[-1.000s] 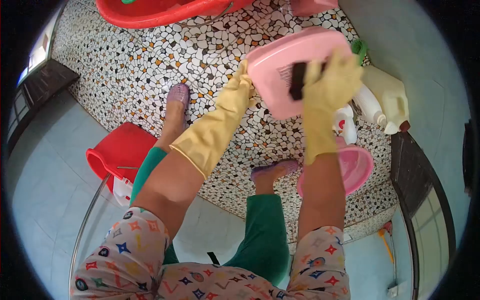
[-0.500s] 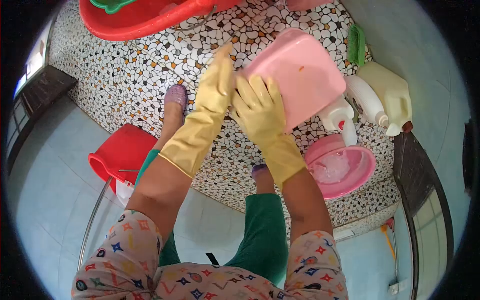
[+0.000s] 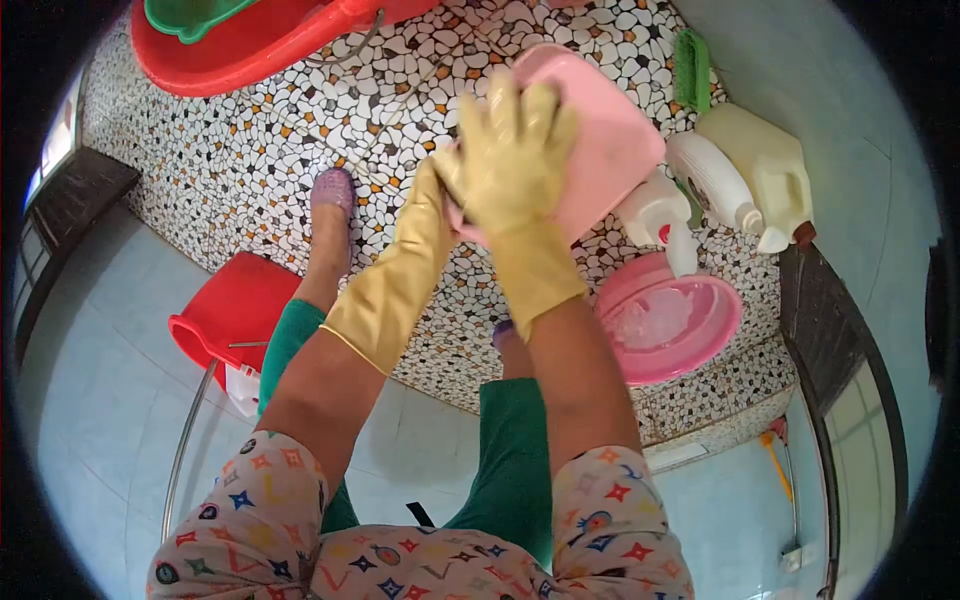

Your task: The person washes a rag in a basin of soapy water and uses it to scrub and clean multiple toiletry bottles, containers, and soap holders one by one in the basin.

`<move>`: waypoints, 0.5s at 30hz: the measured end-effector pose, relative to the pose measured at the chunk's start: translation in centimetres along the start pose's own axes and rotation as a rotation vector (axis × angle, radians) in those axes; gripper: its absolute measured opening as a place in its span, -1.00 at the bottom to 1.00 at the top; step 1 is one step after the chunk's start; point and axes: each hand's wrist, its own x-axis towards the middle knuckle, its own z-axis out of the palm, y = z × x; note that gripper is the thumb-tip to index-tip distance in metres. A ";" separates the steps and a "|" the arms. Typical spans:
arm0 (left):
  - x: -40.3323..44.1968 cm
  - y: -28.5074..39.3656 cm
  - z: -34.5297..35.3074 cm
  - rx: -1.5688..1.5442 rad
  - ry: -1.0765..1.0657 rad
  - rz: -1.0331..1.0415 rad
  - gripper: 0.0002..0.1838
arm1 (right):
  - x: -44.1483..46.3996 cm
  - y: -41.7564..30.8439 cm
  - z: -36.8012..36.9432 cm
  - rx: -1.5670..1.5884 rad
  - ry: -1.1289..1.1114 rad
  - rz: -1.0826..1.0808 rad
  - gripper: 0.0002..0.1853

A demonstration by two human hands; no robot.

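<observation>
The right hand, in a yellow rubber glove, has its fingers straight and parted across the left part of a pink plastic tub; what lies under the palm is hidden. The left hand, gloved alike, is at the tub's left edge, its fingers out of sight behind the other glove, so I can't tell how they close. The tub is tilted, right above the floor, a busy mosaic of white, black and orange-brown stones. That floor ends at a curb, with pale blue tiles beyond. Along the blue-grey wall on the right lie a green brush, a cream jug and a white bottle; a second bottle with a red mark is next to the tub. Below it sits a pink basin holding some liquid. A big red basin with a green vessel inside fills the upper left, and a red bucket lies tipped near the person's leg.
</observation>
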 end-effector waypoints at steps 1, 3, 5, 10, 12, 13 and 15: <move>0.4 -0.9 -1.5 -0.164 -0.100 0.058 -0.36 | -2.6 -1.1 0.3 0.068 -0.009 -0.046 -0.38; 0.1 -1.7 -2.0 -0.043 0.023 0.264 -0.32 | -7.6 -2.3 0.2 0.136 -0.048 -0.006 -0.43; 1.1 -2.8 -2.8 -0.186 0.041 0.257 -0.36 | -11.9 -2.2 -0.1 0.113 -0.094 -0.115 -0.47; -7.2 0.7 -0.1 0.129 0.324 0.257 -0.27 | -19.0 -0.7 -5.5 0.218 -0.334 0.001 -0.42; -8.2 -0.1 -3.0 0.225 0.211 0.245 -0.29 | -21.3 -0.2 -9.1 0.307 -0.418 0.222 -0.44; -8.9 -0.9 -5.0 0.287 0.147 0.286 -0.30 | -22.6 0.1 -10.6 0.318 -0.425 0.328 -0.46; -8.8 -3.7 -10.8 0.530 -0.039 0.575 -0.33 | -23.9 0.5 -14.6 0.150 -0.403 0.403 -0.49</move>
